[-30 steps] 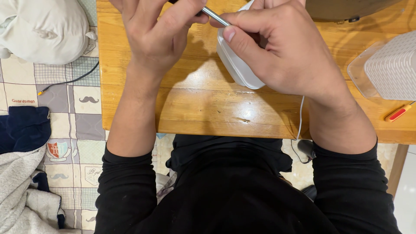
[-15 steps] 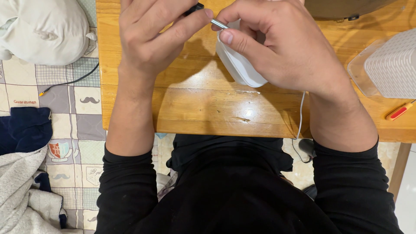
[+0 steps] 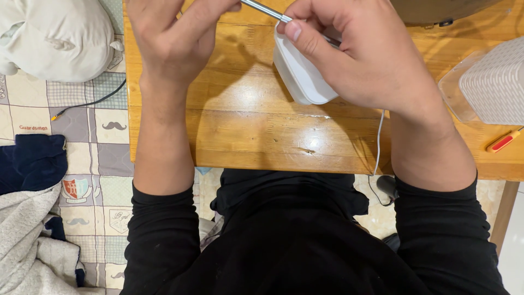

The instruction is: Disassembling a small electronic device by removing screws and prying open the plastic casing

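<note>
White plastic casing [image 3: 303, 74], rounded at its corners, is sitting in the upper middle of the frame, tilted above the wooden table [image 3: 245, 131] and partly covered by the fingers that are gripping it. Largest of all, the table is filling the upper half of the frame, its varnish shining under the light. Below it, black sleeves are covering both forearms up to the wrists. Toward the upper right, the right hand [image 3: 363, 54] is curling closed around the casing, thumb pressing down on its top edge. In the upper left of centre, the left hand [image 3: 174, 38] is pinching shut on a thin metal tool [image 3: 266, 10], whose shaft is slanting down toward the casing's upper rim and touching it just beside the right thumb. At the right edge a white textured box [image 3: 494, 84] is resting, with a small red screwdriver [image 3: 503, 141] lying just below it.
</note>
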